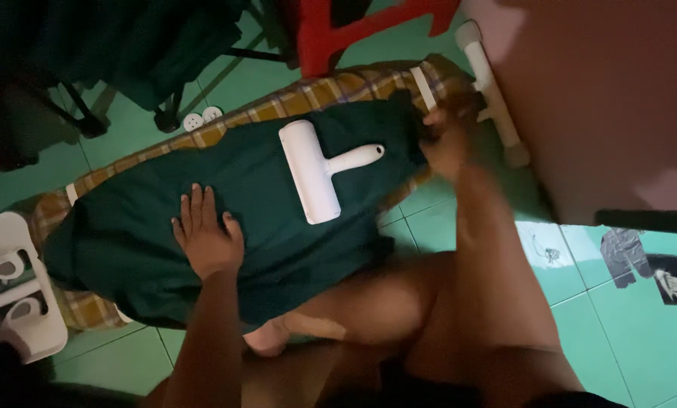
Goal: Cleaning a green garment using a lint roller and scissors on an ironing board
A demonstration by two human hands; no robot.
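Fingers of the left hand (206, 234) are lying spread and flat on the dark green garment (263, 211). Right hand (448, 136) fingers are pinching the garment's far edge, clamped on the cloth. Between both hands, a white lint roller (319, 170) is resting on the garment, over a plaid-covered ironing board (331, 92).

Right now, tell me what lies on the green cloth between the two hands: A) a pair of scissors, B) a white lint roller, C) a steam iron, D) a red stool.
B: a white lint roller lies untouched on the green cloth, between the flat left hand and the right hand gripping the cloth's edge.
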